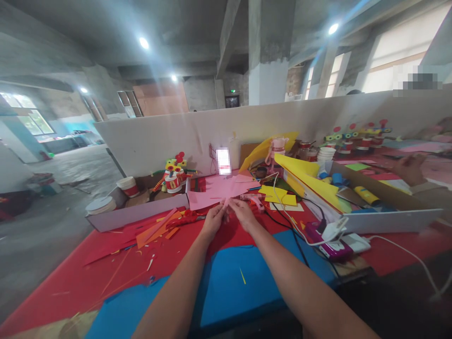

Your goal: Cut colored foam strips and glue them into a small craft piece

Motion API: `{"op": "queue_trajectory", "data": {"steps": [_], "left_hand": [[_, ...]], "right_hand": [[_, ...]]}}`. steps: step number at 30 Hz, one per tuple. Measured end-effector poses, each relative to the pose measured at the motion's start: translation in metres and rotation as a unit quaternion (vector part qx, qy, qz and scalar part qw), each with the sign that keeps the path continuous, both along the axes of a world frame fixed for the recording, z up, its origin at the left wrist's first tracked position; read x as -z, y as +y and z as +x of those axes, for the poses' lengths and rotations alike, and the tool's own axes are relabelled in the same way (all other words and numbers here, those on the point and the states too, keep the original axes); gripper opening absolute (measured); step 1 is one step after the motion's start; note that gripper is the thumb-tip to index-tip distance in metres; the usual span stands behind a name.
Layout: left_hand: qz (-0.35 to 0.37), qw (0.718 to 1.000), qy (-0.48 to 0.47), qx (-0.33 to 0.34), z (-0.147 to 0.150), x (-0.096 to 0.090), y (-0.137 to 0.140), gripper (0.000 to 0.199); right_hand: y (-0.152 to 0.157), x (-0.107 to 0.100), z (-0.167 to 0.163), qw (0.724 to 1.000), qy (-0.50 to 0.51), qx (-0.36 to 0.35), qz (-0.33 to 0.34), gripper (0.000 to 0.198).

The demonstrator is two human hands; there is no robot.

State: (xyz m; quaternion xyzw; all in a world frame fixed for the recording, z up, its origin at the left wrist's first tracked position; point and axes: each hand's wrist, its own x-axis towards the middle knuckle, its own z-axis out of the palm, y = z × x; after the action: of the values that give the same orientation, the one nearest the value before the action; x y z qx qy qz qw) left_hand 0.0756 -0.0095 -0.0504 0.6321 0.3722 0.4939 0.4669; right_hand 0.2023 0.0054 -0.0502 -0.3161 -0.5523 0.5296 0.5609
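Both my hands meet over the red table, fingers pinched together on a small piece of pink paper. My left hand grips it from the left and my right hand from the right; the fingertips are partly blurred. Larger pink paper sheets lie just behind. A pink glue gun rests close to my right hand. Left of my left hand are what look like red-handled scissors, beside orange paper strips. Yellow paper pieces lie to the right.
A purple power strip with white plugs and cables sits at right, near a white box of craft materials. Paper-cup figures stand in a left box. A white partition rises behind. Another person's hand is far right.
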Motion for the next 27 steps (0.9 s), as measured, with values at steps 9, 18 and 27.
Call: {"op": "queue_trajectory", "data": {"steps": [9, 18, 27], "left_hand": [[-0.016, 0.999, -0.019, 0.021, 0.0, -0.001, -0.001, 0.044], [-0.025, 0.999, 0.01, 0.041, 0.002, -0.001, -0.002, 0.043], [-0.02, 0.999, 0.006, 0.035, 0.0, 0.002, 0.0, 0.042]], "right_hand": [[-0.005, 0.001, -0.005, 0.999, 0.036, -0.031, 0.003, 0.05], [0.005, -0.001, 0.008, 0.993, 0.064, 0.1, 0.009, 0.037], [0.001, -0.003, 0.009, 0.996, 0.038, 0.084, 0.002, 0.039]]}}
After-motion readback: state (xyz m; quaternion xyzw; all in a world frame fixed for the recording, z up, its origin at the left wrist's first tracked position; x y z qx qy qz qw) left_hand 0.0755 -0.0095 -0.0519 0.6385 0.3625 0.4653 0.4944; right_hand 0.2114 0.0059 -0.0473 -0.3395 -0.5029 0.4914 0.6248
